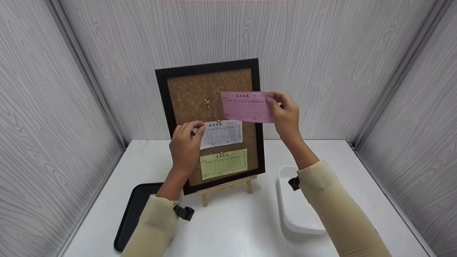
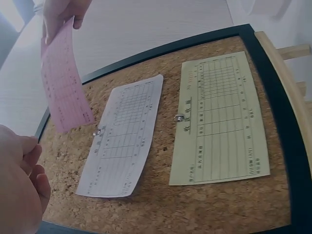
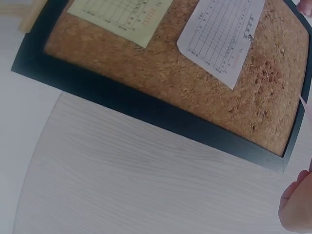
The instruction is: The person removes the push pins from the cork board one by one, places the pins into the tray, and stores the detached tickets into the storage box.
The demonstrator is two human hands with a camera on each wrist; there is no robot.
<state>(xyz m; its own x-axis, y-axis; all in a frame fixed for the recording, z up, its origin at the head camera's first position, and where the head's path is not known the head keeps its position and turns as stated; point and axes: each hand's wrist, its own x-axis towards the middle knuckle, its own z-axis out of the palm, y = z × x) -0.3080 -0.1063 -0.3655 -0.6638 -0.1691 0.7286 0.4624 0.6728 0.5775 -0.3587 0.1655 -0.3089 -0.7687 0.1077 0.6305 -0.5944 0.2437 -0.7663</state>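
My right hand [image 1: 287, 116] pinches a pink printed receipt slip [image 1: 246, 107] by its right end, over the upper right of the framed corkboard [image 1: 192, 85]. A white slip [image 1: 223, 134] is pinned below it, and a yellow-green slip [image 1: 224, 164] is pinned lower. Each has a small metal pin at its top edge; one pin [image 2: 180, 118] shows on the yellow-green slip. By the white slip's left end is my left hand [image 1: 186, 144], its fingers curled and its thumb near the index fingertip. I see nothing between those fingertips. The right wrist view shows only part of the right hand [image 3: 297, 204].
The board leans on a small wooden easel [image 1: 228, 185] on a white table [image 1: 228, 228]. A black tray [image 1: 130, 214] lies at the left, partly behind the left sleeve. A white plastic container [image 1: 296, 210] stands at the right, under the right forearm. Grey wood-grain walls [image 1: 303, 46] surround the table.
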